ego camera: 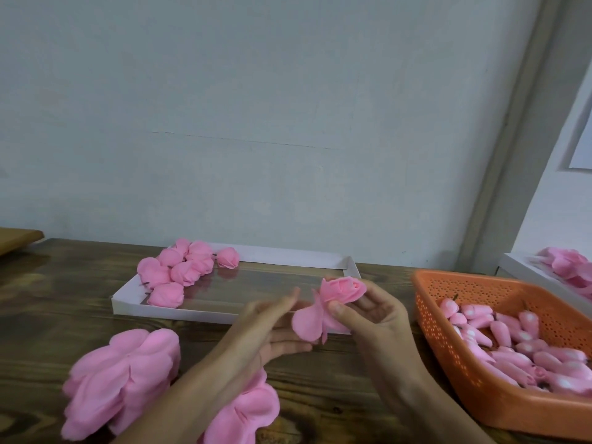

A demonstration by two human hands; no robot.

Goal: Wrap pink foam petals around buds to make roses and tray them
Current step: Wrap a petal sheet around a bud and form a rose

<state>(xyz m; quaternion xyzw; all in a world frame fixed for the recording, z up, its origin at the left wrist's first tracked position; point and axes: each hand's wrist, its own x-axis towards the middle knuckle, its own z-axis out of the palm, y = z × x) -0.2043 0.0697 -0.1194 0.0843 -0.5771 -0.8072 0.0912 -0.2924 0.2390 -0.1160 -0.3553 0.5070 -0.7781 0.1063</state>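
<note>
Head view: the right hand [368,312] pinched the half-wrapped rose [344,290] between thumb and fingers. The left hand [275,325], fingers straight though blurred, touched its loose petal [309,322], which probably wanted folding up snugly over the base. The tray [176,312] lay just beyond both hands.

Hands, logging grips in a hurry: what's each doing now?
Left hand: open, straight fingers touching the loose petal.
Right hand: holding the half-wrapped rose.
</note>
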